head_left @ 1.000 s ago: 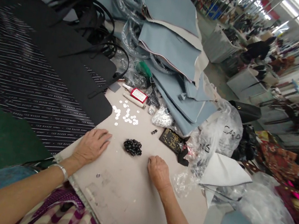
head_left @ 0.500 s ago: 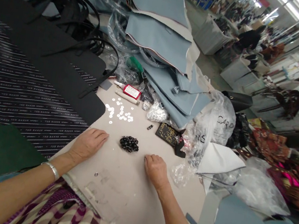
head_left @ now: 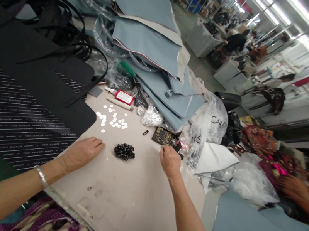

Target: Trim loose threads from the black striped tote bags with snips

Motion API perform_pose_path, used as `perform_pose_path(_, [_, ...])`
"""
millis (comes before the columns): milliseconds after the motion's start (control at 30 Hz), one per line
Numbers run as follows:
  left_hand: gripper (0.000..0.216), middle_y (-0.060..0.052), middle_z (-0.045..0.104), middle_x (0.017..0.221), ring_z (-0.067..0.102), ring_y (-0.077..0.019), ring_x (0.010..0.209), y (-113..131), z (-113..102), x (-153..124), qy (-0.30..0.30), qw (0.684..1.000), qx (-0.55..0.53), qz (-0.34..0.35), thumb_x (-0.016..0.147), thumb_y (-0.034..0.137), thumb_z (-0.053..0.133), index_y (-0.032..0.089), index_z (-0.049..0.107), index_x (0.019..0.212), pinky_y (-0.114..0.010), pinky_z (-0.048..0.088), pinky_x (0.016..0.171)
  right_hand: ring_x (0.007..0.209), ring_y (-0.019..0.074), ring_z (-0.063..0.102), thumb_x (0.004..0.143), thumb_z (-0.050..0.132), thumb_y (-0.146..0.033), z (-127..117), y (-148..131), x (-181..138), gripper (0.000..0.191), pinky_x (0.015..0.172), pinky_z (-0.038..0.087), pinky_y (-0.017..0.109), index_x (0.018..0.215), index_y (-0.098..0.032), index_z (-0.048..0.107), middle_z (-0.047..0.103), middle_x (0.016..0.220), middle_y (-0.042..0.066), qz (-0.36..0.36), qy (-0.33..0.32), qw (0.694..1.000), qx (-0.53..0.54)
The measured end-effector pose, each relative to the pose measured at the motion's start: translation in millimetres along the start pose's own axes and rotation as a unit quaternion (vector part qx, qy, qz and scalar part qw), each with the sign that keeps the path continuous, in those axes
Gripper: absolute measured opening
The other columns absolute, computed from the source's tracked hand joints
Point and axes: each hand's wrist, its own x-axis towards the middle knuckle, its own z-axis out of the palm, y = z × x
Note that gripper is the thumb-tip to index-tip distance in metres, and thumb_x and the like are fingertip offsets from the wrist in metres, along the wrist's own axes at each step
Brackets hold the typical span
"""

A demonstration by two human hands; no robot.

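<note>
black beads [head_left: 124, 151], white discs [head_left: 112, 118], pinstriped black sheet [head_left: 13, 97]

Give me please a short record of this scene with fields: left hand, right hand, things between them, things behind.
left hand: left hand lies flat on the worktable, holding nothing
right hand: right hand at the near edge of a small black card with gold dots; grip cannot be told
between hands: heap of small black beads
behind: scattered white discs, glue tube with red label, stacked grey-blue panels
left side: black striped sheet
</note>
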Motion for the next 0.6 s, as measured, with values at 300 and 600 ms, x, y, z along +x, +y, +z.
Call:
perform_pose_path(300, [0.026,-0.006,0.057,0.077,0.054,-0.0227,0.075,-7.8,13.1,4.7,-0.014,1.000,-0.018,-0.004,0.088,0.002,0.041,0.017,0.060,0.080,-0.035,0.044,0.067,0.090,0.0172,0.066,0.099,0.039,-0.024,-19.4,39.3,-34.5,0.030,0.080,0.044,0.025,0.115,-0.017,0.063,0.072,0.103,0.008,0.092,-0.059,0.994,0.015])
perform_pose_path(600, [0.021,-0.006,0.062,0.091,0.060,-0.0204,0.085,12.5,-3.2,60.7,0.057,0.995,-0.066,-0.048,0.097,0.020,0.037,0.016,0.057,0.096,-0.033,0.047,0.075,0.079,0.0171,0.068,0.097,0.048,-0.023,4.4,24.3,-123.2,0.021,0.067,0.044,0.024,0.101,-0.020,0.068,0.072,0.086,0.006,0.090,-0.140,0.986,-0.015])
